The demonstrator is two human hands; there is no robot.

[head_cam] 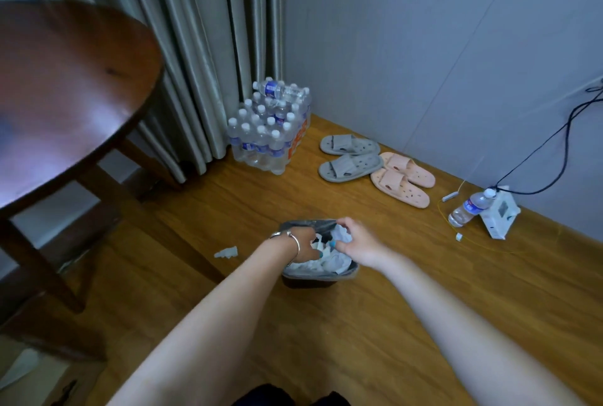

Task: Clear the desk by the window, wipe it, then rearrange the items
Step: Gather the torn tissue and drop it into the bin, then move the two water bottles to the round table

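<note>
head view: both hands, left hand and right hand, reach into trash bin.

A: How many slippers? B: Four; two grey slippers at one o'clock, two pink slippers beside them.
A: Bottles? B: One pack of bottles at twelve o'clock, one loose bottle atop it; one bottle at three o'clock; one bin; one table.

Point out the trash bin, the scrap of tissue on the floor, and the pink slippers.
trash bin (321, 276): head view, near rim.
scrap of tissue (225, 252): head view, its middle.
pink slippers (399, 188): head view, nearer slipper's strap.
</note>
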